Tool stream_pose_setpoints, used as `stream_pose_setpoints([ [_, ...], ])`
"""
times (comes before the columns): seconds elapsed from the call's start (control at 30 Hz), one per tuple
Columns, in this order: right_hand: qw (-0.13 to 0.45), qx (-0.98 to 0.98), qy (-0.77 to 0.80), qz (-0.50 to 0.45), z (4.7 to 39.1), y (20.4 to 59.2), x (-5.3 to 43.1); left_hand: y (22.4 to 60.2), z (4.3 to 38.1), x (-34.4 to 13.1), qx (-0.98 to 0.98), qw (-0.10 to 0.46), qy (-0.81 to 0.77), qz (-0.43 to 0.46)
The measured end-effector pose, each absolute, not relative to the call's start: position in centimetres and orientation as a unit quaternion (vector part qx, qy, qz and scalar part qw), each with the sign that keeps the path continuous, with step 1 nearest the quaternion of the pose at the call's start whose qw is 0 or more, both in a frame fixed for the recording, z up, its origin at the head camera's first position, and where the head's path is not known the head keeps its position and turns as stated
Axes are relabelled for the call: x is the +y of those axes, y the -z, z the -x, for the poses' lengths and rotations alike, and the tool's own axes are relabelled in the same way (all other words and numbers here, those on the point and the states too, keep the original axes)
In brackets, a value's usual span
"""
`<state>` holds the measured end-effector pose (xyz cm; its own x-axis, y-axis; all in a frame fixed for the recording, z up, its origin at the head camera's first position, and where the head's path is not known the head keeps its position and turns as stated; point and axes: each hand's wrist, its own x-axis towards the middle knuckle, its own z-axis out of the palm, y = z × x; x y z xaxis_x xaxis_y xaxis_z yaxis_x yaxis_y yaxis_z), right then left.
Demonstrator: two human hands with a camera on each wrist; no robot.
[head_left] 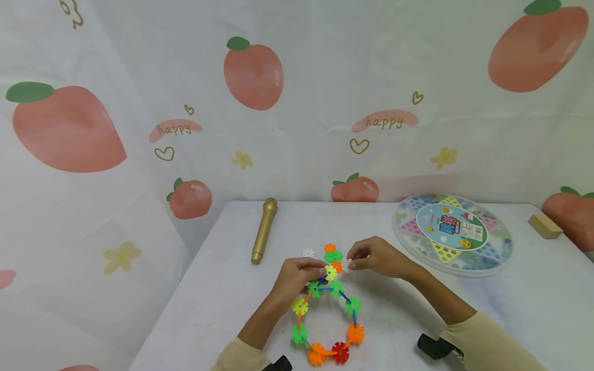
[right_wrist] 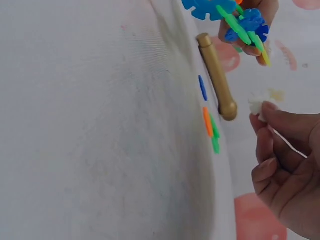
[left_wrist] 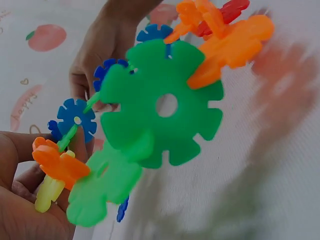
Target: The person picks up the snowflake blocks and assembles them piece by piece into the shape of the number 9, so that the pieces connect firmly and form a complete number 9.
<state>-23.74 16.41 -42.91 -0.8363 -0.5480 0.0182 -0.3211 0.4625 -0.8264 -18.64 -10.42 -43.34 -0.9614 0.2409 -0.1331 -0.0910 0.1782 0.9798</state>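
Note:
A ring of interlocking snowflake discs (head_left: 353,306) in green, yellow, orange, red and blue hangs from my left hand (head_left: 292,283). My left fingers grip it at its far end, beside a yellow disc (head_left: 331,272). Seen from the left wrist, a large green disc (left_wrist: 135,95) fills the foreground and partly hides both hands. To the right of the ring's far end, my right hand (head_left: 382,257) pinches a white snowflake disc (right_wrist: 257,105) between thumb and fingertips. The two hands are a short way apart.
Loose discs lie just beyond the hands: a white one (head_left: 308,252), a green pair (head_left: 333,256) and an orange one (head_left: 330,248). A gold microphone-shaped stick (head_left: 264,232) lies at back left. At back right are a round game board (head_left: 498,252) and a wooden block (head_left: 545,226).

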Motion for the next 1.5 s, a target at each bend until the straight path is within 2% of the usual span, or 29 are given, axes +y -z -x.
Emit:
stream_pose_setpoints([
  [0.47, 0.112, 0.821, 0.508, 0.235, 22.7, 41.8, 18.1, 43.1, 19.6, -8.6, 0.756, 0.132, -0.638, -0.065],
  [1.13, 0.101, 0.8, 0.543, 0.232, 22.1, 42.6, 18.0, 42.7, 19.6, -7.8, 0.764, 0.137, -0.626, -0.082],
  [1.5, 0.076, 0.791, 0.553, 0.25, 21.9, 42.7, 17.4, 42.8, 19.6, -7.2, 0.769, 0.096, -0.628, -0.068],
])
